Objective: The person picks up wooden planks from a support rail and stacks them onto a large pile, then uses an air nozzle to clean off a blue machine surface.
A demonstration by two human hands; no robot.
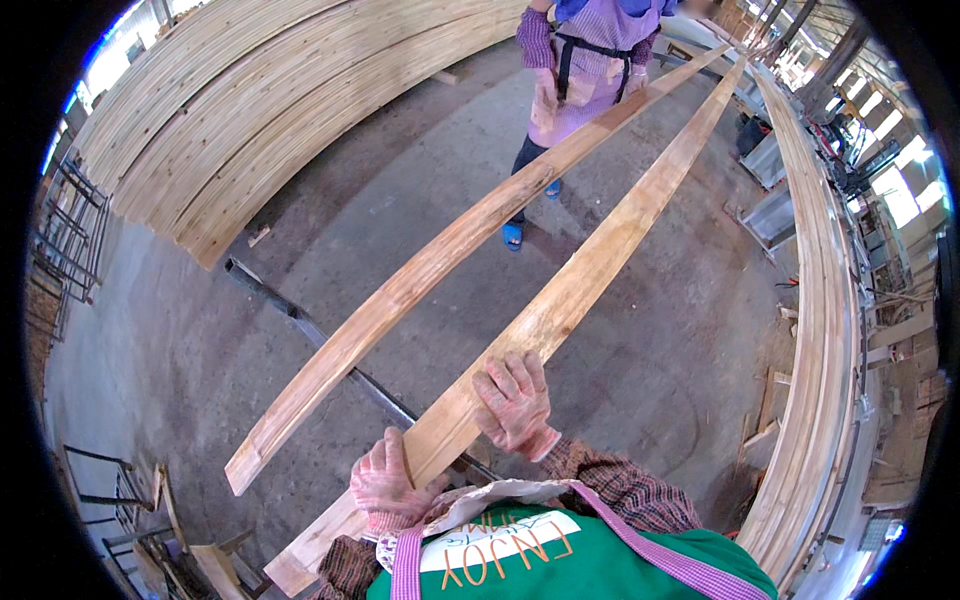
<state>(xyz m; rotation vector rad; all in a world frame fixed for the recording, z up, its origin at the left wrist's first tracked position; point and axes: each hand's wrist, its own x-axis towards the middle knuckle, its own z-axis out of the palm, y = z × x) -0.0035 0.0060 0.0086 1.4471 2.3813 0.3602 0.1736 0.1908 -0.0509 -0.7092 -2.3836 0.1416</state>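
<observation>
A long pale wooden board (560, 310) runs from beside my body at the lower left to the far upper right. My left hand (388, 482), in a pinkish work glove, is closed on its left edge near the close end. Farther along, my right hand (515, 405), gloved alike, lies over the right edge with its fingers bent onto the upper face. To the left stretches a second long board (400, 285), apart from the first at this end and converging with it far off. Under both boards passes a dark metal bar (370, 388).
A co-worker (595, 90) in a purple apron stands beyond the second board. Tall stacked planks (270, 110) fill the back left; another long plank stack (808, 370) lines the right. Metal racks (72, 225) and wood scraps (215, 570) sit on the left.
</observation>
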